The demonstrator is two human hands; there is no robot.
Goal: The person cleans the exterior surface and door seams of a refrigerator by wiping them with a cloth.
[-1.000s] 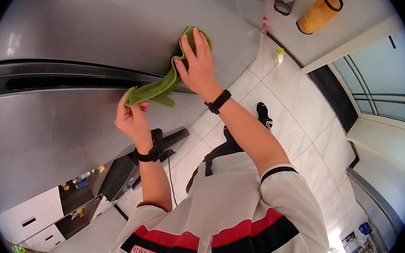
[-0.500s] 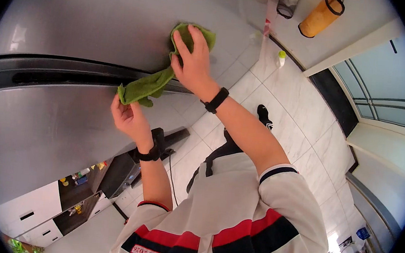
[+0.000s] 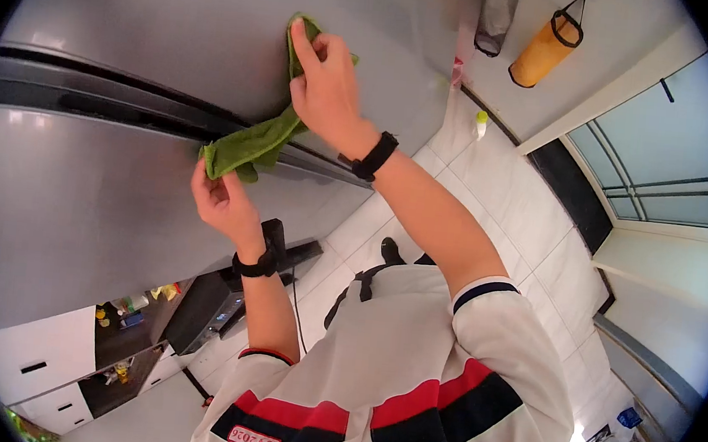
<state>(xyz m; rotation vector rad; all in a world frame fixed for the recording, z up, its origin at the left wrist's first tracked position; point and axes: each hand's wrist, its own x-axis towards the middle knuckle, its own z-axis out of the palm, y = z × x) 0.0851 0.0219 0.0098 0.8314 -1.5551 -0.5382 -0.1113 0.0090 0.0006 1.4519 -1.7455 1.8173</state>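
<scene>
A green cloth (image 3: 251, 146) stretches between my hands across the dark handle groove (image 3: 145, 110) of a silver-grey appliance that looks like a refrigerator (image 3: 210, 32). My left hand (image 3: 225, 205) pinches the cloth's lower corner just below the groove. Higher up, my right hand (image 3: 328, 84) has hold of the cloth's other end against the upper door, index finger and thumb bent over it. Part of the cloth is hidden behind the right hand. Both wrists wear black bands.
A white bottle with a green cap (image 3: 481, 124) stands on the tiled floor (image 3: 522, 227). Two tube-shaped bags hang on the wall, one orange (image 3: 547, 48), one grey (image 3: 497, 19). At lower left are white cabinets (image 3: 39, 353) with open shelves. A cord (image 3: 298, 300) hangs beside my left forearm.
My right hand has shifted slightly left and up, its fingers going from spread over the cloth to gripping it. My left hand keeps its pinch. The camera view has tilted a little.
</scene>
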